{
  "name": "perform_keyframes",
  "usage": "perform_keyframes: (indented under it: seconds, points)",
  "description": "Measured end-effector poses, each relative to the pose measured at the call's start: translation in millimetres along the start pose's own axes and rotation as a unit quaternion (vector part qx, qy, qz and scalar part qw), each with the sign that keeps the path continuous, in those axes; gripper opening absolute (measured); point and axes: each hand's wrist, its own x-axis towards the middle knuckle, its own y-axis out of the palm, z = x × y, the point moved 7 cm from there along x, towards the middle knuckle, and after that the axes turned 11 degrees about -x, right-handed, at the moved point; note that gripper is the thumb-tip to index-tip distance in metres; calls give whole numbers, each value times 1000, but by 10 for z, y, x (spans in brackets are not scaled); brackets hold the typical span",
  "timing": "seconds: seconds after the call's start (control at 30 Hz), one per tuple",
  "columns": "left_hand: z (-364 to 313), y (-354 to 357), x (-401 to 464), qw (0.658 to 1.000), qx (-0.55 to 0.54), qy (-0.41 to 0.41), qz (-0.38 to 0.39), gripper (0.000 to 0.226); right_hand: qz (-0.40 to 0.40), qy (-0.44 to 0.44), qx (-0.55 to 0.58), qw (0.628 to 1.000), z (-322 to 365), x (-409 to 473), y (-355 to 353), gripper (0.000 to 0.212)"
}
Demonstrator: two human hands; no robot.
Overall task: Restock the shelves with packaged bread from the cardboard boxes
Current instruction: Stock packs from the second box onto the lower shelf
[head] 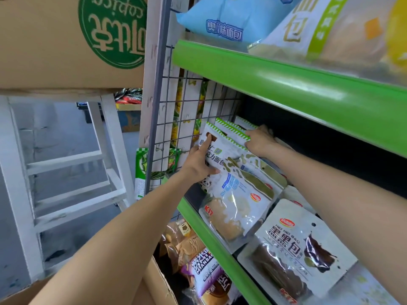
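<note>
Both hands were working at the far left end of the middle shelf (220,245), hard against the wire-mesh side panel (187,119). The left hand (199,160) gripped a white chocolate-bread packet (217,150) by its left edge, index finger laid up the face and thumb hooked under the lower corner. The right hand (259,139) was closed over the green-striped tops of the same kind of packets (231,130) standing just behind, pressing them back toward the rear of the shelf.

The step in hand looked like the placing itself: the held packet was being slotted in as the front one of that upright row, while the right hand kept the row from toppling forward.

Nearer the shelf's front edge lay other bread: a blue-labelled packet (236,205) overlapping the green lip, and a dark bread packet (295,249) flat beside it. Below the shelf's left corner, an open cardboard box (154,280) held more packaged bread (204,271).

The next move probably called for seating the packet upright, letting both hands go without the row slumping, then reaching down into the box for another. The crowded front of the shelf left little room, so the row likely needed to be pushed well back.
</note>
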Motion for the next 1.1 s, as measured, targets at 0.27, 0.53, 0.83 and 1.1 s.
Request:
perform_keyframes:
  seconds: [0.27, 0.53, 0.83, 1.1]
  points:
    - [-65, -108, -53, 997, 12, -9, -72, 94, 16, -34, 79, 996, -19, -18, -13, 48]
    - [-251, -76, -123, 995, 37, 59, -73, 72, -31, -1, 105, 994, -213, -44, -87, 49]
    - [-289, -56, -24, 994, 94, 22, -46, 63, -23, -18, 151, 988, -187, -164, -140, 44]
    - [-756, -705, -691, 986, 140, 13, -93, 26, -74, -83, 220, 969, 391, -929, -591, 28]
